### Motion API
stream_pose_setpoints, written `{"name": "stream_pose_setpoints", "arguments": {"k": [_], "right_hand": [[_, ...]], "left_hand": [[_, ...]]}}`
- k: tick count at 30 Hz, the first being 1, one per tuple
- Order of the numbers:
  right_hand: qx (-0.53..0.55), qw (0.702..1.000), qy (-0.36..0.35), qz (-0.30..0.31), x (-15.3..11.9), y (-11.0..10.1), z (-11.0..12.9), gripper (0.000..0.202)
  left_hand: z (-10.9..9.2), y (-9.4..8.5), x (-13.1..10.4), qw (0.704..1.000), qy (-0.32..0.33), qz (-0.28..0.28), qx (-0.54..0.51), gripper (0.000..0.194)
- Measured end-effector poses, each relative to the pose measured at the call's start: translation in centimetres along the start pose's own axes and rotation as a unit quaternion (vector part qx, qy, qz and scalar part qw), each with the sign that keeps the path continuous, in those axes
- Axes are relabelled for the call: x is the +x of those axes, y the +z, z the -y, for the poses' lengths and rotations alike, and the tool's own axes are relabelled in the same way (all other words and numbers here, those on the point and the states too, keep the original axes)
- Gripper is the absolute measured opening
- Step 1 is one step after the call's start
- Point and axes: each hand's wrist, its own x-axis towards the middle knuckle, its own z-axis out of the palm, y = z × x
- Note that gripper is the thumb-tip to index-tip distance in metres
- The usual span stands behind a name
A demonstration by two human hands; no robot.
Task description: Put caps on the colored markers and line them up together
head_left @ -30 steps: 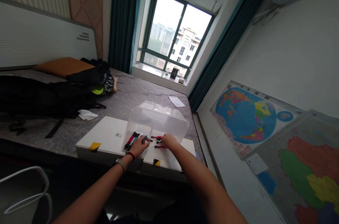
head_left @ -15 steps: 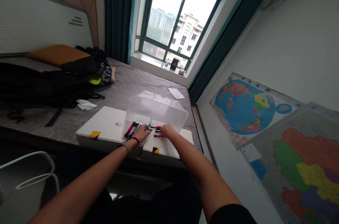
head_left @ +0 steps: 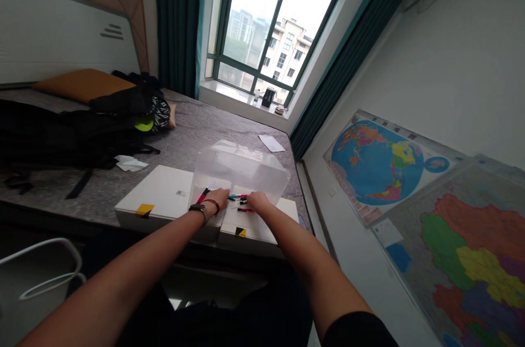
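Both hands are close together over two white boxes. My left hand [head_left: 220,199], with a watch and a red band at its wrist, is closed on a teal pen [head_left: 233,196] that points to the right. A little to the right, my right hand [head_left: 256,201] has its fingers curled down beside several dark and red pens [head_left: 243,202]; what its fingertips grip is hidden. A red pen [head_left: 244,209] lies just below on the right white box [head_left: 262,231]. More pens [head_left: 202,195] lie left of my left hand, partly covered by it.
A translucent plastic bin [head_left: 241,163] stands behind the hands. The left white box [head_left: 159,188] has a yellow tab. On the grey bed surface lie a crumpled tissue [head_left: 130,163], a white sheet [head_left: 271,143] and a black bag [head_left: 53,133]. Wall maps [head_left: 381,155] hang at the right.
My left hand has turned and closed more, covering more of the pens at the left. The teal pen now lies flatter, reaching toward my right hand. The right hand has hardly moved.
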Motion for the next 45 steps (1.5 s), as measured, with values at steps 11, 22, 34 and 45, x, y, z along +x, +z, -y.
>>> {"name": "stream_pose_setpoints", "arguments": {"k": [11,22,34,45], "right_hand": [[-0.001,1.0,0.004,-0.011,0.4,0.5,-0.4,0.024],[0.082,0.991,0.012,-0.109,-2.5,-0.9,-0.4,0.024],[0.349,0.893,0.045,-0.279,-3.3,-0.8,1.0,0.032],[0.284,0.924,-0.079,-0.244,-2.9,-3.0,1.1,0.021]], "left_hand": [[-0.9,-1.4,2.6,1.0,0.007,0.013,-0.001,0.011],[-0.5,-1.5,2.5,0.998,0.031,-0.018,-0.052,0.018],[-1.2,3.6,-3.4,0.885,-0.024,-0.146,-0.441,0.046],[-0.3,4.6,-3.5,0.898,0.018,-0.172,-0.404,0.041]]}}
